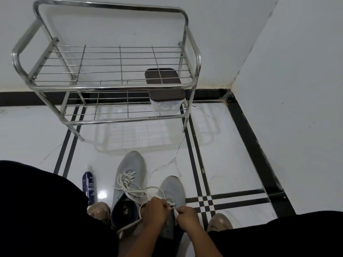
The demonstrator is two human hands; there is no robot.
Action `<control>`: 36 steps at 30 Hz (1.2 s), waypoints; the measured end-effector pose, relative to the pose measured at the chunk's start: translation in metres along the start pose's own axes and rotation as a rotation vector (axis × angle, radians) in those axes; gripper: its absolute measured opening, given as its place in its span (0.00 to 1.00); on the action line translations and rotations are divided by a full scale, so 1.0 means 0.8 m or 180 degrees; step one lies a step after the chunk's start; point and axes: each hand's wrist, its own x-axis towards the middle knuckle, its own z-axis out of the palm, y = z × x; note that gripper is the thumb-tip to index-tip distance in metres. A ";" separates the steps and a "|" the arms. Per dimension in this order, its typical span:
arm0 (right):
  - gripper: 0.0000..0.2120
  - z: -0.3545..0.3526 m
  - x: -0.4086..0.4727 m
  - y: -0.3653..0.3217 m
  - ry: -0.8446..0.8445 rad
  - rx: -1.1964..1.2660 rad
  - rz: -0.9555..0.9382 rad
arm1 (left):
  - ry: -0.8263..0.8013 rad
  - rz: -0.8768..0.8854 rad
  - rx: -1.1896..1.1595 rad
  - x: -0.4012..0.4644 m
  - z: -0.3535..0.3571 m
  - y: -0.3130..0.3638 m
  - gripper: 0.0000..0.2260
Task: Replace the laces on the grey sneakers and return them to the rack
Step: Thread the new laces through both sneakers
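Observation:
Two grey sneakers stand side by side on the white floor, toes pointing away from me. The left sneaker (130,175) carries a cream lace threaded loosely through its eyelets, with long slack loops trailing toward me. Over the right sneaker (173,190), my left hand (155,210) grips the cream lace (141,191). My right hand (186,218) pinches the lace tip just beside it, above the shoe's tongue. Both hands hide most of the right sneaker's eyelets. The steel shoe rack (111,86) stands against the wall ahead, both wire shelves bare of shoes.
A clear box with a brown lid (165,89) sits on the rack's lower shelf at the right. A dark blue spray can (88,184) stands left of the sneakers. My dark-clad knees fill both lower corners. A white wall closes the right side.

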 end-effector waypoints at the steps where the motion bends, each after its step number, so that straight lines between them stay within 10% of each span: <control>1: 0.15 0.001 0.003 0.002 -0.0029 0.0036 0.0044 | 0.0019 -0.0036 -0.0006 0.002 0.004 0.000 0.10; 19: 0.05 0.021 0.053 0.035 -0.0132 0.1096 0.0470 | 0.0113 0.0062 0.0443 0.006 0.032 0.006 0.10; 36: 0.13 -0.043 0.020 -0.009 0.1291 0.1625 0.0966 | 0.0539 -0.0134 -0.0059 -0.028 0.022 -0.023 0.14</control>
